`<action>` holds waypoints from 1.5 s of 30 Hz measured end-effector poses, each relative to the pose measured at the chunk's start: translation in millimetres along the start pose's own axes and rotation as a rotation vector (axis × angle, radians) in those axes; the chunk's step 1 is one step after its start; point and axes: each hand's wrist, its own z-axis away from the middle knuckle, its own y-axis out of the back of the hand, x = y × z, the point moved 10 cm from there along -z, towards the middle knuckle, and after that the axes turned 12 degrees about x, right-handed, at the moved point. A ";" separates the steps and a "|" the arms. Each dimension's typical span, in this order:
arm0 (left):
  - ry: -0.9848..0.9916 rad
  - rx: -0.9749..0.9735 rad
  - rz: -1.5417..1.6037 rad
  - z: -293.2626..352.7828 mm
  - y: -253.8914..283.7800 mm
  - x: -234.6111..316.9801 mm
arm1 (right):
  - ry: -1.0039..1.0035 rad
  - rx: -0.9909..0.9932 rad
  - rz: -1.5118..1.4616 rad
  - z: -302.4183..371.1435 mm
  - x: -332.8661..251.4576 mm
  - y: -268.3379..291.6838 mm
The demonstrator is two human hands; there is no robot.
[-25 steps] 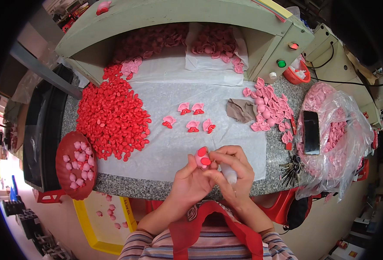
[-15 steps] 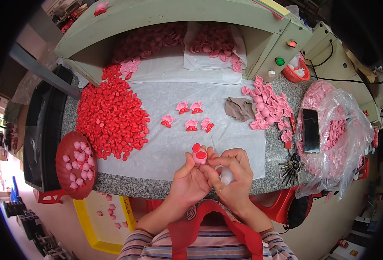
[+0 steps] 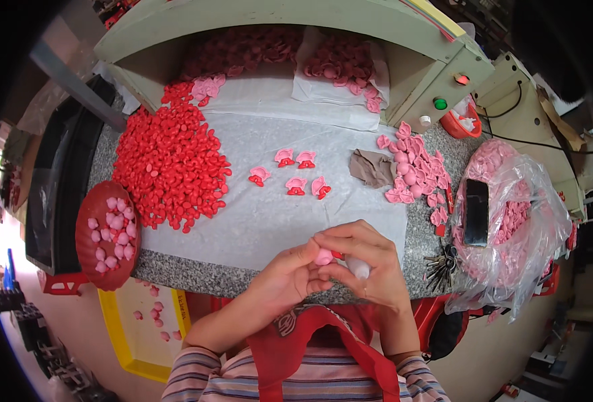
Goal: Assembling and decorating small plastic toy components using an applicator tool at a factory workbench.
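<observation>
Close to the table's front edge, both hands meet around a small pink toy figure (image 3: 323, 257) with red feet. My left hand (image 3: 288, 269) pinches the figure between thumb and fingers. From the other side, the fingertips of my right hand (image 3: 375, 260) close on its red foot (image 3: 337, 255). A small white bottle (image 3: 358, 268) is tucked in my right palm, mostly covered by the fingers. Beyond the hands, several pink half shells with red feet (image 3: 296, 185) lie on the white paper sheet (image 3: 256, 221).
A large heap of red feet (image 3: 165, 171) lies left, beside a red dish (image 3: 82, 234) of pink figures. To the right are loose pink shells (image 3: 413, 164), a brown cloth (image 3: 373, 167), keys (image 3: 439, 268) and a phone (image 3: 475, 212) on a plastic bag (image 3: 511, 268). A green-grey machine (image 3: 269, 15) arches behind.
Both hands have drawn nearer the table edge and turned the figure, so its red soles no longer face up. The right fingers now wrap over it. The whole view has shifted slightly.
</observation>
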 end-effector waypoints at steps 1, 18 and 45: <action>-0.029 0.002 -0.073 0.0 2.5 2.4 | 0.027 -0.015 -0.016 0.6 0.5 -1.5; -0.968 -0.018 -0.614 46.2 -23.4 65.9 | -0.166 0.125 -0.340 15.6 13.8 -1.2; -1.097 0.182 -0.794 56.7 -16.3 70.1 | -0.207 0.092 -0.422 18.4 23.3 -12.7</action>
